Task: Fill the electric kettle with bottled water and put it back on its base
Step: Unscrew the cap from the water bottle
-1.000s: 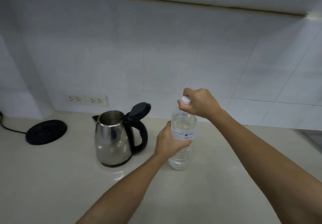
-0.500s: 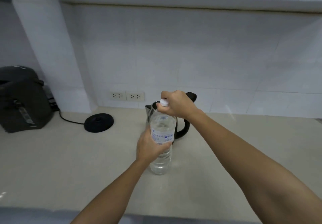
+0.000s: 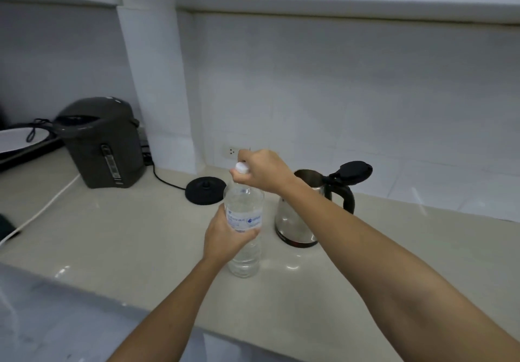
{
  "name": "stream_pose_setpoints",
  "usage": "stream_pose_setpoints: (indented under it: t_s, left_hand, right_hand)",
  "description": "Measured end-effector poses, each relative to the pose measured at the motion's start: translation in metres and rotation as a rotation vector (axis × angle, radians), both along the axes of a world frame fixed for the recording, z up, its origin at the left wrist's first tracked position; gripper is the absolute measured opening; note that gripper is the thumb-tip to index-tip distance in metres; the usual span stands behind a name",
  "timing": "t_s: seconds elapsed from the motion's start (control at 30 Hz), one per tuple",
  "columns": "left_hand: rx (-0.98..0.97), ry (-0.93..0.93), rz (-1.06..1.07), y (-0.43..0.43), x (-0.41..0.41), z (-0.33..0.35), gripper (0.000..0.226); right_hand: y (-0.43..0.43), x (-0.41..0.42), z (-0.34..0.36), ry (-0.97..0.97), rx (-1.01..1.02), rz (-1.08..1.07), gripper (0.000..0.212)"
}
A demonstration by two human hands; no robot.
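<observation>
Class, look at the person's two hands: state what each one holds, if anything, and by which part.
The left hand grips the water bottle around its labelled middle; the right hand pinches the bottle's white cap.

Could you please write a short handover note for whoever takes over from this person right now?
Left hand: wrapped around the middle of the water bottle, which stands upright on the counter.
Right hand: pinching the white cap, still on the bottle.
Kettle: on the counter just right of the bottle, off its base, lid flipped open.
Base: behind and left of the bottle, cord running toward the wall.
Done: kettle off base and opened.
Left: remove cap, pour, close lid, return kettle to base.
</observation>
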State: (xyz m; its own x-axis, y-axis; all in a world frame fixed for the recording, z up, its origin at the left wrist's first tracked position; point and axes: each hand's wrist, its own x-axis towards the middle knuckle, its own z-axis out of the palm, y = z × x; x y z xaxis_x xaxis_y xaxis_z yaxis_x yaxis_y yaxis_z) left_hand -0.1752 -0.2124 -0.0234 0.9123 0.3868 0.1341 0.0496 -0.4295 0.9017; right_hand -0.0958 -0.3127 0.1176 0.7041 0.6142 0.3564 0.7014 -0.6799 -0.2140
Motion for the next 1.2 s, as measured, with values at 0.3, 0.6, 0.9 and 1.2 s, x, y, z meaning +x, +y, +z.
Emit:
stream_pose_setpoints:
  t_s: [0.3,0.6,0.9,1.2]
  left_hand:
    - [-0.2,-0.003,0.057,-0.018,0.004,0.001,0.063]
    - [-0.152,0.002,0.065,-0.014,0.003,-0.006,0.067]
    - [-0.146,0.009,0.071,-0.016,0.001,-0.005,0.074]
    - [-0.208,-0.026,0.06,-0.019,-0.001,-0.008,0.072]
  right_hand:
    - [-0.011,0.01,0.041,0.273,-0.209,0.003,0.049]
    - [-0.007,0.007,0.052,0.223,-0.474,0.185,0.03]
    - [-0.023,0.013,0.061,0.192,-0.444,0.33,0.025]
    - [-0.091,0.018,-0.025,0.32,-0.128,-0.029,0.035]
